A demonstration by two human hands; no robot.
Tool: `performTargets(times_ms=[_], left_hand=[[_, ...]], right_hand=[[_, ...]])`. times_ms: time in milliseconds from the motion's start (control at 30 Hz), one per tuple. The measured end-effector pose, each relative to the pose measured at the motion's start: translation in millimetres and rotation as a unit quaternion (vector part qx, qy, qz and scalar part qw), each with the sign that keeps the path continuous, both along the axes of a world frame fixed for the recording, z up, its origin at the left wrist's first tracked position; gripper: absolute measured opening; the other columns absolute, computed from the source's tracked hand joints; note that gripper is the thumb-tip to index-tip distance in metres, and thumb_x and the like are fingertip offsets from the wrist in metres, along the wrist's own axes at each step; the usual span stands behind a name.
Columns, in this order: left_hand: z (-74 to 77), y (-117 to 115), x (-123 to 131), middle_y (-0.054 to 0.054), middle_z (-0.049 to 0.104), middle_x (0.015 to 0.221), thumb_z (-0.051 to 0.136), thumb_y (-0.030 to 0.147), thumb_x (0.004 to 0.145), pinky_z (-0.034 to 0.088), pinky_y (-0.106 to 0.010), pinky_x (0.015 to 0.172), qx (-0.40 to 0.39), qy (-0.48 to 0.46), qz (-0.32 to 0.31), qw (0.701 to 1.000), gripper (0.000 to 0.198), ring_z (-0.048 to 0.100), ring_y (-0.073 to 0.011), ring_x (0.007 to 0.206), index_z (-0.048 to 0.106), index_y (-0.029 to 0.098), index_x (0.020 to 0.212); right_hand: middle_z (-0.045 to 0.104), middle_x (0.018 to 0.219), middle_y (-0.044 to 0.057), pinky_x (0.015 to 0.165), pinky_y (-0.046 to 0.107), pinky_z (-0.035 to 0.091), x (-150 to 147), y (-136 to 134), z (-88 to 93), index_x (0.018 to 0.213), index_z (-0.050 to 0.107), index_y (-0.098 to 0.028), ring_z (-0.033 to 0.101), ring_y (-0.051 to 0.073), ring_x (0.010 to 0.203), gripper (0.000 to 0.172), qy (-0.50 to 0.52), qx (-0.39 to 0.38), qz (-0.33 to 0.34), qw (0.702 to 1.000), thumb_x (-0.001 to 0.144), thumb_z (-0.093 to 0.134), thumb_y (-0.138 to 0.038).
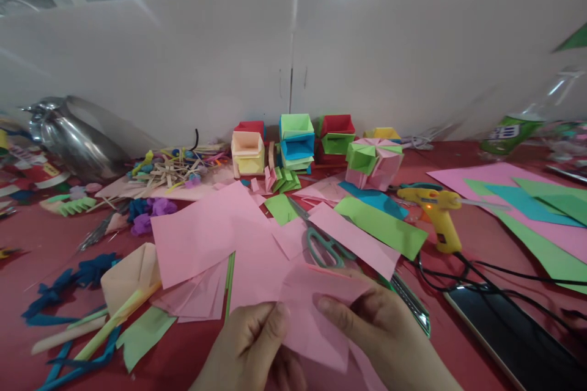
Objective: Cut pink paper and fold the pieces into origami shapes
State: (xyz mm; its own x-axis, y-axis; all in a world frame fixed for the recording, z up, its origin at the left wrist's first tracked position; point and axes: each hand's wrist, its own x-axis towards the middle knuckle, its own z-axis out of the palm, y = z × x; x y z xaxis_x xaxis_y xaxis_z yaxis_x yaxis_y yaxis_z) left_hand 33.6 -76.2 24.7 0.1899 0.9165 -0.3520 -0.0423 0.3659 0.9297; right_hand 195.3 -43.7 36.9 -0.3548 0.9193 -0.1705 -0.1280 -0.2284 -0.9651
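Between my two hands is a piece of pink paper [316,324], bent along its upper edge. My left hand [263,342] pinches its left side with thumb on top. On the other side, my right hand [367,317] grips the paper with the thumb laid across it and fingers behind. Just beyond lie scissors [323,248] with grey-green handles, partly under a pink strip [353,238]. A larger pink sheet [197,235] and smaller pink pieces [206,293] rest to the left. A box cutter [410,302] lies beside my right hand.
A yellow glue gun [435,208] with a black cable stands right, near a phone [513,336]. Folded paper boxes [296,134] line the back by a white partition [183,67]. A metal jug [77,134] stands back left; a bottle [518,128] leans back right. Coloured sheets [550,238] lie right.
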Motion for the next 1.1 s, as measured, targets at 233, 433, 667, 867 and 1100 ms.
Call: performTargets(times_ms=[233, 433, 667, 867, 1100], left_hand=[[-3.0, 3.9, -4.6, 0.002, 0.050, 0.043, 0.045, 0.056, 0.081, 0.031, -0.018, 0.042, 0.047, 0.001, 0.039, 0.998, 0.048, 0.043, -0.0073, 0.039, 0.050, 0.015, 0.057], [-4.9, 6.2, -6.5, 0.002, 0.051, 0.050, 0.060, 0.062, 0.065, 0.029, -0.016, 0.038, 0.016, -0.007, -0.039, 0.999, 0.051, 0.040, -0.0043, 0.037, 0.055, 0.012, 0.061], [-5.8, 5.7, -3.1, 0.004, 0.048, 0.043, 0.057, 0.065, 0.065, 0.022, -0.015, 0.032, -0.027, 0.046, -0.019, 0.998, 0.052, 0.036, -0.0029, 0.031, 0.050, 0.015, 0.059], [-4.0, 3.3, 1.9, 0.003, 0.049, 0.042, 0.060, 0.060, 0.065, 0.023, -0.015, 0.033, -0.013, 0.055, 0.017, 0.998, 0.048, 0.037, -0.0029, 0.032, 0.050, 0.014, 0.056], [-3.3, 3.8, 2.4, 0.002, 0.054, 0.047, 0.066, 0.057, 0.061, 0.028, -0.014, 0.035, -0.028, -0.004, 0.002, 1.000, 0.046, 0.045, -0.0042, 0.035, 0.055, 0.012, 0.059]], right_hand=[[0.067, 0.086, 0.004, 0.075, 0.031, 0.049, -4.5, -3.1, 0.3, 0.099, 0.061, -0.019, 0.063, 0.018, 0.080, 0.029, 0.067, 0.042, 0.043, 0.996, 0.072, 0.070, -0.028], [0.066, 0.082, 0.002, 0.068, 0.025, 0.048, -0.5, 1.8, -1.9, 0.087, 0.062, -0.017, 0.061, 0.014, 0.073, 0.014, 0.059, 0.011, 0.034, 0.998, 0.077, 0.066, -0.026], [0.067, 0.092, 0.005, 0.076, 0.029, 0.048, -7.1, -4.4, -0.4, 0.095, 0.058, -0.018, 0.062, 0.018, 0.084, 0.029, 0.057, 0.000, 0.042, 0.997, 0.071, 0.071, -0.024], [0.067, 0.090, 0.005, 0.070, 0.027, 0.048, -10.2, -4.7, -8.2, 0.098, 0.056, -0.016, 0.062, 0.016, 0.077, 0.031, 0.070, -0.012, 0.045, 0.996, 0.072, 0.070, -0.023], [0.068, 0.082, 0.003, 0.073, 0.031, 0.047, -8.3, -4.3, -7.0, 0.097, 0.056, -0.016, 0.063, 0.017, 0.074, 0.026, 0.084, -0.008, 0.069, 0.994, 0.074, 0.067, -0.020]])
